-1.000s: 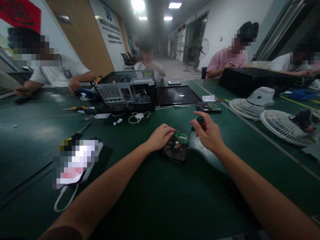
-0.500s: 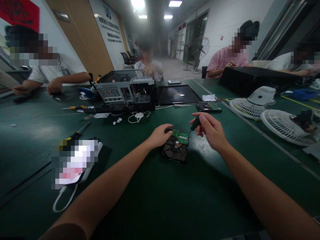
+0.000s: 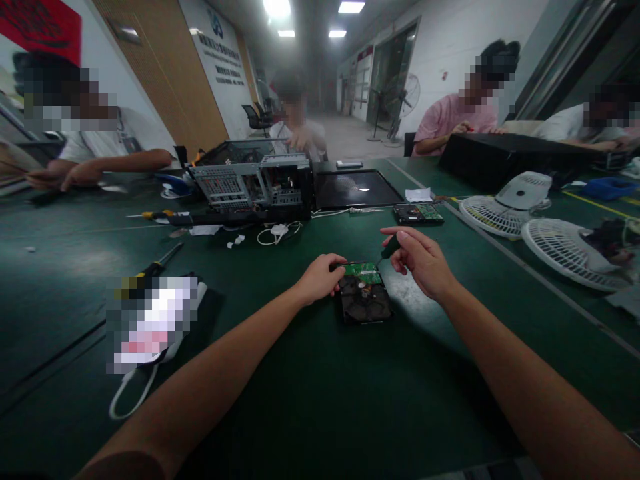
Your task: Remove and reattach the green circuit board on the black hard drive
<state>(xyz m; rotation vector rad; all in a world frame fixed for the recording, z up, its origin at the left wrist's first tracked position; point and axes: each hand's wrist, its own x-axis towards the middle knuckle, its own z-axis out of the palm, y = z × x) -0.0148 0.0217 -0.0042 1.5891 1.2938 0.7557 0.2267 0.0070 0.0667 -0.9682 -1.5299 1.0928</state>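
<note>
Head view: a flat, rectangular black hard drive with a green circuit board across its far end [image 3: 367, 307] sits at the dark green counter [image 3: 280, 400], between the hands. The left hand [image 3: 323, 277] closes its grip on the drive's far left edge; the right hand [image 3: 420, 260] wraps its grip around a slim screwdriver with a dark green handle [image 3: 390, 247], tip at the far right corner, contact indiscernible. Probably stiff, dense and smooth, with a fragile board, the drive is best held by its side edges. Open counter extends nearward; a grey metal computer chassis [image 3: 240, 190] limits room beyond, leftward.
</note>
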